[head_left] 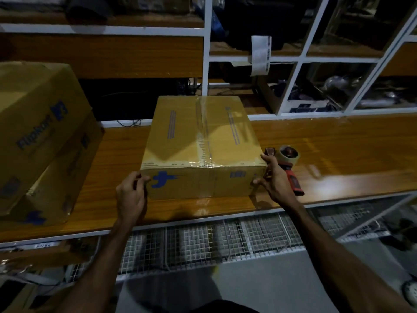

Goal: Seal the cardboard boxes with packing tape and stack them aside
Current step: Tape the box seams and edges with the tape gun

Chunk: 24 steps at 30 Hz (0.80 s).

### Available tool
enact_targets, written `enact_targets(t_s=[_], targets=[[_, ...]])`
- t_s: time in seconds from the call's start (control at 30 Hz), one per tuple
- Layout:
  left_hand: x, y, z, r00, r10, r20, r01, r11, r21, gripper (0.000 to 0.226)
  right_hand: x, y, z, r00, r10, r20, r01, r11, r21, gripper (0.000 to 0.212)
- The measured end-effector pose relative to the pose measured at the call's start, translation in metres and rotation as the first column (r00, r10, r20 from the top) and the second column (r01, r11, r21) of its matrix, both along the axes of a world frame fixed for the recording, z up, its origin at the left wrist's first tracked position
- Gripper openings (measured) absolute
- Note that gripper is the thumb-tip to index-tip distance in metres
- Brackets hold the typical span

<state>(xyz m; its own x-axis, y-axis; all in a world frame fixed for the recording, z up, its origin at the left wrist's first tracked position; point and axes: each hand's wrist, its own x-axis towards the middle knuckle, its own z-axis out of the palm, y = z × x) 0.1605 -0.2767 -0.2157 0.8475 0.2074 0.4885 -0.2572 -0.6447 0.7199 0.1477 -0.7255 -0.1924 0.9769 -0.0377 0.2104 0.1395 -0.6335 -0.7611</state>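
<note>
Head view: we held taped box (200, 143) at counter (338, 141) centre, left hand (130, 195) gripping 7 o'clock corner, right hand (276, 179) gripping 4 o'clock corner, tape dispenser (290, 163) behind. Best lifted level toward 9 o'clock stack (40, 136).

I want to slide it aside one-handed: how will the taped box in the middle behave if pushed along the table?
The taped box is low and wide, so it probably slides rather than tips. The glossy wooden table likely gives little grip. Both the left hand and right hand hold its corners, hinting at bulk; its weight cannot be seen.
</note>
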Motion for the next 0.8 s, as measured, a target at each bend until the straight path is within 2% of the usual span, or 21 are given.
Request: enact_targets(t_s=[0.03, 0.1, 0.17, 0.23, 0.27, 0.33, 0.43, 0.5, 0.63, 0.8], targets=[[-0.001, 0.002, 0.002, 1.000, -0.022, -0.005, 0.022, 0.999, 0.027, 0.013, 0.001, -0.001, 0.001, 1.000, 0.007, -0.008, -0.008, 0.999, -0.047, 0.083], [-0.003, 0.006, 0.009, 0.999, -0.048, 0.012, 0.047, 0.995, 0.083, 0.010, 0.002, 0.003, 0.008, 0.999, -0.043, 0.020, 0.047, 0.962, -0.268, 0.081], [-0.005, 0.006, 0.018, 0.999, 0.023, 0.042, -0.028, 0.992, 0.127, 0.025, 0.000, 0.017, 0.024, 0.982, -0.061, 0.177, 0.137, 0.878, -0.458, 0.066], [-0.005, 0.000, 0.032, 0.984, 0.099, 0.147, -0.125, 0.975, 0.181, 0.034, -0.001, 0.047, 0.043, 0.952, 0.038, 0.305, 0.119, 0.869, -0.480, 0.045], [-0.004, -0.006, 0.040, 0.972, 0.086, 0.217, -0.135, 0.965, 0.224, 0.032, 0.001, 0.067, 0.049, 0.940, 0.108, 0.322, 0.073, 0.861, -0.503, 0.042], [0.008, -0.022, 0.055, 0.964, -0.059, 0.261, -0.042, 0.930, 0.366, 0.030, 0.010, 0.113, 0.053, 0.923, 0.251, 0.290, -0.041, 0.816, -0.576, 0.051], [0.028, -0.045, 0.057, 0.952, -0.293, 0.082, 0.207, 0.822, 0.531, 0.034, 0.026, 0.169, 0.038, 0.909, 0.363, 0.205, -0.154, 0.749, -0.644, 0.047], [0.031, -0.044, 0.048, 0.947, -0.320, 0.007, 0.275, 0.824, 0.495, 0.038, 0.031, 0.174, 0.027, 0.922, 0.330, 0.202, -0.128, 0.753, -0.645, 0.045], [0.031, -0.029, 0.032, 0.946, -0.320, 0.056, 0.259, 0.846, 0.466, 0.041, 0.022, 0.143, 0.017, 0.966, 0.162, 0.200, 0.016, 0.738, -0.674, 0.061], [0.023, -0.044, 0.032, 0.971, -0.233, 0.049, 0.198, 0.904, 0.380, 0.033, 0.017, 0.135, 0.023, 0.985, 0.054, 0.163, 0.067, 0.754, -0.654, 0.062]])
